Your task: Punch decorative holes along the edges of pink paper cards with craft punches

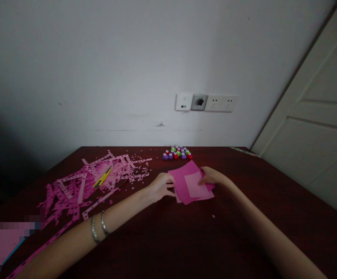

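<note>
Paper sheets [181, 179] in pink lie stacked between our two hands, out over the middle of the tabletop [203, 248] and nearer its far edge than the bottom of our view. The relation that counts is across: the stack lies just right of our left hand [161, 186] and just left of our right hand [211, 175], so neither has far to reach. Our right hand has the firmer hold, clamped on the right side with the thumb lapping onto the small pale square [194, 188] that rests on top. Our left hand is at the left edge, thumb and fingers apart; we cannot tell whether any fingertip pinches the paper. The stack shows no clear long axis, since the layers sit askew; the darker sheet's top corner points toward the far edge, where small coloured toys [178, 154] cluster just beyond it. Well to our left, a heap of punched scraps [69, 186] spreads along the left edge toward the far left corner, a yellow tool [102, 177] on top, closer to our left hand than our right.
</note>
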Available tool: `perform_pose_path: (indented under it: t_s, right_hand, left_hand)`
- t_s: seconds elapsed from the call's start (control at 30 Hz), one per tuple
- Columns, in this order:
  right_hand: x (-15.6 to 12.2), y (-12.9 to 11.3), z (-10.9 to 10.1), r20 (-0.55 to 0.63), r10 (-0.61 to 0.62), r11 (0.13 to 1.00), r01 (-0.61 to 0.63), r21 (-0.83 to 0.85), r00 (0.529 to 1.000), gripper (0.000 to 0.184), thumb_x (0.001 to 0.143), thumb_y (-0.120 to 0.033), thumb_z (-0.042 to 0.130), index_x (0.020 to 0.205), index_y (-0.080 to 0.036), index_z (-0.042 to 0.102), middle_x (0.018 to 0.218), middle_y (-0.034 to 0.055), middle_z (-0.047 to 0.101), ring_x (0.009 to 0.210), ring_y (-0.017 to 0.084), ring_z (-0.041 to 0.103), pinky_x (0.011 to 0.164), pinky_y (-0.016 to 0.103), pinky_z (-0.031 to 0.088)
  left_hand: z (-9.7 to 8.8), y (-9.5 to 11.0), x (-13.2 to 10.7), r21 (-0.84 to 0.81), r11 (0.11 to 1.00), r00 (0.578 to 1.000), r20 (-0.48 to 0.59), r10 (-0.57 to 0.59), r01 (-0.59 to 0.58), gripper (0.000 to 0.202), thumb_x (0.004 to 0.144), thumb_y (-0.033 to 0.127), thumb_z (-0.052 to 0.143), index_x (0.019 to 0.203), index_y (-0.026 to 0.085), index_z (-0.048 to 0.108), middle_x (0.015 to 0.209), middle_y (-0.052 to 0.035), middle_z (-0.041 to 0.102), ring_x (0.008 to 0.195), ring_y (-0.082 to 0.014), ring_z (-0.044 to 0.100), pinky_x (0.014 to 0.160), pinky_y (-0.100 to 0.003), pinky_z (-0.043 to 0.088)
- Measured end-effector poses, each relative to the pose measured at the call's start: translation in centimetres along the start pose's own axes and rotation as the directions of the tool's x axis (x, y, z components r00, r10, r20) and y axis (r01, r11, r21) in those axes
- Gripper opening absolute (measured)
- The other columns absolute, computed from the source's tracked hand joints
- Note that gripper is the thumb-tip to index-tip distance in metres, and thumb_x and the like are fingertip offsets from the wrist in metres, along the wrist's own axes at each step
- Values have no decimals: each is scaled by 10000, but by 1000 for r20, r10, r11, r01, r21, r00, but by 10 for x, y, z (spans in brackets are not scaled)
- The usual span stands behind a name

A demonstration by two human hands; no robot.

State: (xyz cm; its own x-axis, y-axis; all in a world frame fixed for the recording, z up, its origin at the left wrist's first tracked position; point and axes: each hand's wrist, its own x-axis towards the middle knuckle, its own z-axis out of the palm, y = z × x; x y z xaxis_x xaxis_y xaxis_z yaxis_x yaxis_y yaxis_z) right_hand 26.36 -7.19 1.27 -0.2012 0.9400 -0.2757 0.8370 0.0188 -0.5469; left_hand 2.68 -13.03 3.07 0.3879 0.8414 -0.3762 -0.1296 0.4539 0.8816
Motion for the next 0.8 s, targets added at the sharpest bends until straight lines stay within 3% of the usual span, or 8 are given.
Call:
perform_pose_path:
  t_s: [0.1, 0.3, 0.47, 0.6, 0.7, 0.8]
  right_hand:
    - [-3, 0, -2, 49, -27, 996, 23, 82, 998, 365, 611, -141, 653, 968, -73, 620, 932, 101, 681, 785, 205, 646, 581, 222, 496]
    - [-14, -9, -2, -3, -39, 915, 37, 402, 999, 446, 656, -126, 637, 1093, -64, 567, 1031, 128, 653, 809, 195, 643, 608, 229, 518]
    - [-13, -3, 2, -103, 51, 883, 4, 470, 993, 663, 668, -90, 651, 1285, -57, 412, 1165, 169, 580, 900, 205, 619, 667, 238, 521]
    - [-14, -1, -2, -83, 87, 813, -23, 582, 993, 759, 702, -91, 636, 1364, -53, 266, 1182, 189, 565, 878, 201, 628, 673, 255, 536]
    - [-20, -9, -12, -128, 25, 791, 59, 609, 992, 739, 733, -97, 604, 1380, -117, 246, 1243, 153, 534, 929, 201, 620, 720, 255, 545]
    - [-28, -24, -23, -210, -106, 793, 210, 572, 972, 692, 763, -119, 564, 1379, -148, 251, 1300, 129, 490, 1029, 220, 580, 782, 255, 537]
  left_hand:
    - [-2, 0, 0, -4, 1000, 1000, -7, 0, 0, 164, 559, 116, 518, 717, 158, 530, 885, -82, 572, 920, -237, 525, 751, -433, 472]
    - [-10, -1, 2, -24, 1000, 1000, -10, 6, -6, 212, 571, 116, 536, 779, 154, 550, 853, -67, 587, 833, -188, 566, 787, -381, 463]
    - [-24, 3, 12, -82, 995, 984, -175, 40, -55, 183, 597, 69, 527, 741, 173, 482, 695, 2, 546, 702, -134, 574, 779, -319, 462]
    - [-37, 8, 18, -117, 990, 963, -265, 47, -80, 113, 662, 87, 504, 738, 168, 480, 704, -8, 533, 728, -143, 575, 788, -314, 463]
    - [-39, 8, 17, -116, 986, 948, -309, 77, -118, 68, 693, 129, 537, 739, 158, 495, 753, -30, 536, 749, -144, 568, 802, -308, 459]
    - [-30, 2, 13, -94, 986, 950, -295, 102, -135, 189, 690, 224, 633, 833, 140, 541, 889, -77, 552, 810, -151, 558, 827, -303, 446]
